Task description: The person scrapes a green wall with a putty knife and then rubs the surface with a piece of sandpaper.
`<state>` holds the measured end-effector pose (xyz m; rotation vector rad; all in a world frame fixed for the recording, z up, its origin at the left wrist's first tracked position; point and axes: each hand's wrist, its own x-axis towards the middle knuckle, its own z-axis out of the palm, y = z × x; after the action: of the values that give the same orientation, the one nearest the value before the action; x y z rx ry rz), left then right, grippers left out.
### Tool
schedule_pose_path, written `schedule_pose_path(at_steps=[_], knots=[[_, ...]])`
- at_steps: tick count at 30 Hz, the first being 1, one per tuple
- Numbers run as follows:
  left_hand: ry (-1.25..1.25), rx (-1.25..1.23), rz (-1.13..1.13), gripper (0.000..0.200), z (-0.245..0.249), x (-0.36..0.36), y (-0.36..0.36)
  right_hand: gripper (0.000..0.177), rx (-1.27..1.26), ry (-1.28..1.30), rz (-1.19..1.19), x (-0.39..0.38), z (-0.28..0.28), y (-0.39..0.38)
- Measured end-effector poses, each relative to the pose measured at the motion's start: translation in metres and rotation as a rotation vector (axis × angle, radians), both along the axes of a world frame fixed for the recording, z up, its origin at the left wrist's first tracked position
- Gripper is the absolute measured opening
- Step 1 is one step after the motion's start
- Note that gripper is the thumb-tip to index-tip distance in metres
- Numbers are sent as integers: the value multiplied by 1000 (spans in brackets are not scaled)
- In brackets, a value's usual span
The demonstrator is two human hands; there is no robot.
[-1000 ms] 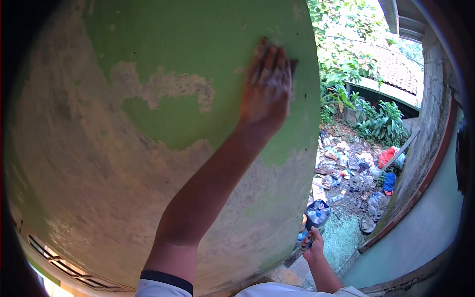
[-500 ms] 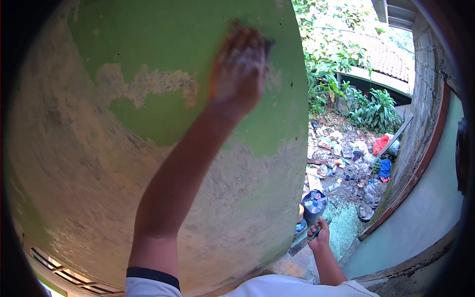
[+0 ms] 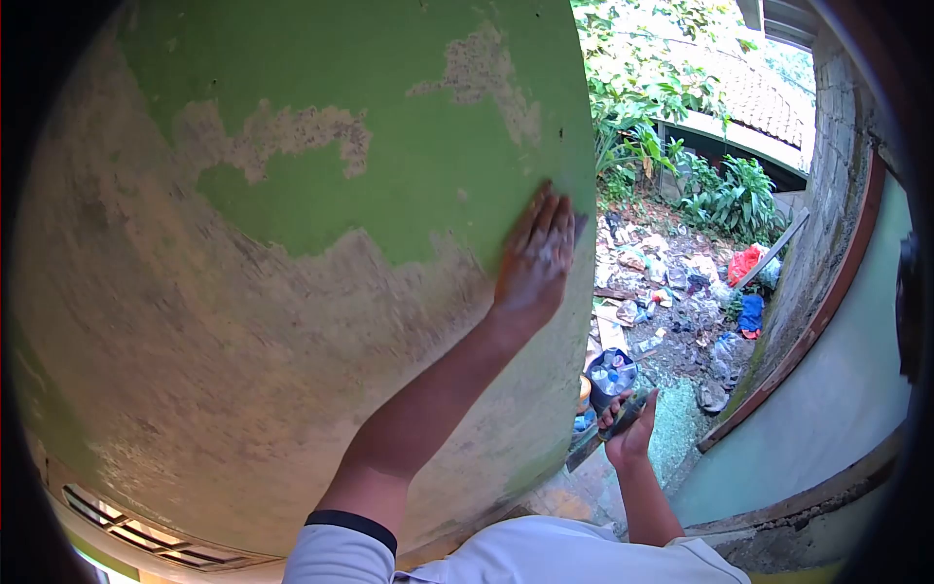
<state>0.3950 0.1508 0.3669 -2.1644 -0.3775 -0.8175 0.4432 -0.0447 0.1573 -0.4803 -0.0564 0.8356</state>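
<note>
My left hand (image 3: 540, 255) lies pressed against the green painted wall (image 3: 321, 214), fingers together and pointing up, near the wall's right-hand edge. From under its fingers sticks out the dark grey edge of a flat piece (image 3: 581, 226) that looks like sandpaper; the palm hides the rest. Pale dust coats the back of this hand. Lower down on the right, my right hand (image 3: 630, 428) is closed around the dark handle of a scraper (image 3: 623, 415). Its flat blade points down to the left, away from the wall surface my left hand touches.
Bare, scraped plaster (image 3: 243, 370) covers the lower wall. Beyond its edge stand a dark bucket (image 3: 611, 378) of plastic bottles and scattered rubbish (image 3: 671, 292) on the ground. A pale green wall (image 3: 808, 389) with a reddish-brown border closes in the right side.
My left hand has slid down and to the right along the wall, uncovering a bare patch in the green paint. The right hand has risen slightly and turned, still holding the scraper.
</note>
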Motion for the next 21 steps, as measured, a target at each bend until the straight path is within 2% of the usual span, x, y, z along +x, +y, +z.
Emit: schedule_pose_path(at_steps=[3, 6, 9, 11, 13, 15, 18, 21], knots=[[62, -130, -53, 49, -36, -9, -6, 54, 29, 3, 15, 0, 7, -11], [48, -238, -148, 50, -39, -19, -6, 55, 20, 0, 0, 3, 4, -20], [61, -206, -60, 49, -5, -29, -9, 54, 3, 32, -11, 8, -4, -25], [-31, -175, -100, 51, 30, -39, -3, 54, -13, 87, -25, 8, -7, -27], [-148, -44, -51, 42, 61, -56, 0, 53, -22, 96, -20, 9, -10, -24], [-242, 3, -73, 42, 98, -86, 4, 53, -26, 100, -6, 9, -14, -19], [-358, 161, 83, 44, 150, -144, 3, 53, -40, 130, 30, 5, -11, -10], [-406, 224, 112, 44, 161, -198, 15, 53, -31, 94, 67, 2, -12, 1]])
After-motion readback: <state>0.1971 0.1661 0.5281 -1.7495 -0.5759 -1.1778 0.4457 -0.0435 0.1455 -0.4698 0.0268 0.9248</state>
